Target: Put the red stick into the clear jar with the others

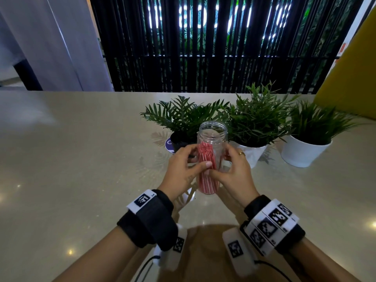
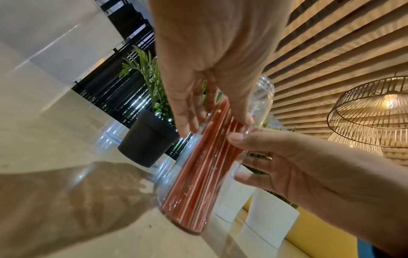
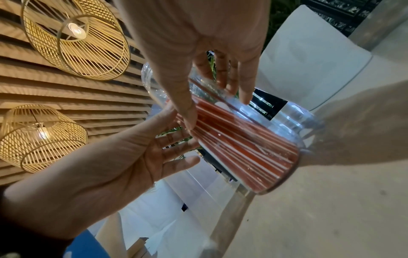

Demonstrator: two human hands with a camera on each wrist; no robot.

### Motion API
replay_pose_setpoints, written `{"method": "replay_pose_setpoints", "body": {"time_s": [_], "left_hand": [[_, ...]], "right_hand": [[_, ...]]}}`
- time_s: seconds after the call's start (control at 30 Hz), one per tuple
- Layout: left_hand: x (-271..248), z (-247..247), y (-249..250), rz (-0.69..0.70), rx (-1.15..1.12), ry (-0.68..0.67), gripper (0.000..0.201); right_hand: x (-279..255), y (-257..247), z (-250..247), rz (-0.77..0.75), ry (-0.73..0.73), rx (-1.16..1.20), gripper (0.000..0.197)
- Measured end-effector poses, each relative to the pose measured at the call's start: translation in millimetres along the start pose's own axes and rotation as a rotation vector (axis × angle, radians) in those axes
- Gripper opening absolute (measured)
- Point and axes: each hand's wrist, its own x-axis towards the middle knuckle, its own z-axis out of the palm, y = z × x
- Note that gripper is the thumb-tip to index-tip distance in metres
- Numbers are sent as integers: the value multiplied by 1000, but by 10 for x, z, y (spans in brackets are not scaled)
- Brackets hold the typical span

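Observation:
The clear jar [image 1: 213, 135] stands on the beige table [image 1: 81, 159] in front of me, its mouth uncapped. A bundle of red sticks [image 1: 205, 180] fills its left side, their tops below the neck. My left hand [image 1: 196, 158] grips the jar from the left, thumb on the near wall. My right hand [image 1: 220, 162] grips it from the right, thumb low on the front. In the left wrist view the left hand [image 2: 218, 124] spans the red sticks [image 2: 198, 183] through the wall. In the right wrist view one thin red stick [image 3: 220, 101] leans apart from the bundle [image 3: 243, 148] inside the jar [image 3: 293, 115].
Three potted plants stand close behind the jar: one in a black pot [image 1: 179, 141], two in white pots [image 1: 252, 153] [image 1: 303, 151]. A blue round sticker [image 1: 168, 144] lies by the black pot. A yellow panel [image 1: 350, 78] rises at the right. Open tabletop stretches to the left.

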Motion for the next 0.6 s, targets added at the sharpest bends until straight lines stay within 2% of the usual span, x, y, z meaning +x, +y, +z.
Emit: {"method": "replay_pose_setpoints", "body": {"time_s": [0.2,0.33,0.4,0.47,0.6], "left_hand": [[14,-2,-16,12,87,-15,51],[-8,-10,27,13,97,-32,56],[-7,-15,36,-11,108,-33,65],[-11,-27,39,-45,120,-25,77],[-40,-50,113,-57,143,39,83]], "right_hand": [[27,28,-7,-26,-23,-72,70],[22,38,-8,-2,-39,-40,87],[12,31,-30,14,-46,-30,94],[-19,19,-54,31,-51,-16,98],[-67,-37,-125,89,-30,11,97]]}}
